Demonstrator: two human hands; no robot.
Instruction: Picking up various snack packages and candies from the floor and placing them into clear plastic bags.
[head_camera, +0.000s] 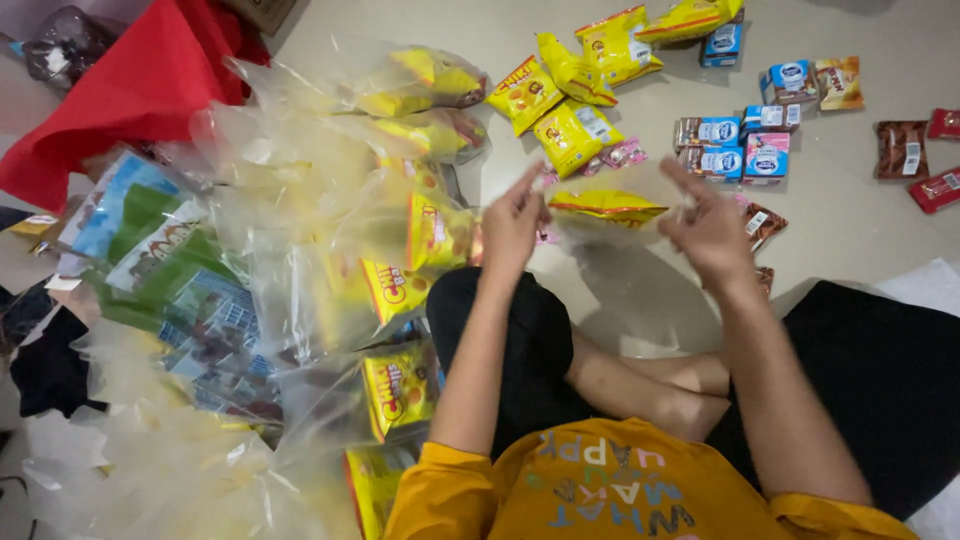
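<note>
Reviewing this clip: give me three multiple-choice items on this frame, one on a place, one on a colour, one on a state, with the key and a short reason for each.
1. Where does the pile of filled clear bags lie?
A. on the person's left
B. on the person's right
C. straight ahead, past the small milk cartons

2. What colour is the snack packet inside the clear bag between the hands?
A. blue
B. yellow with a red edge
C. green

3. How is that clear bag held?
A. lying flat on the floor, untouched
B. held in one hand only
C. held up between the left hand and the right hand

Key: 1 A, the pile fills the left side of the view beside the left arm. 2 B, the packet shows yellow with a red strip. 3 C, each hand's fingers pinch one side of the bag above the floor.
</note>
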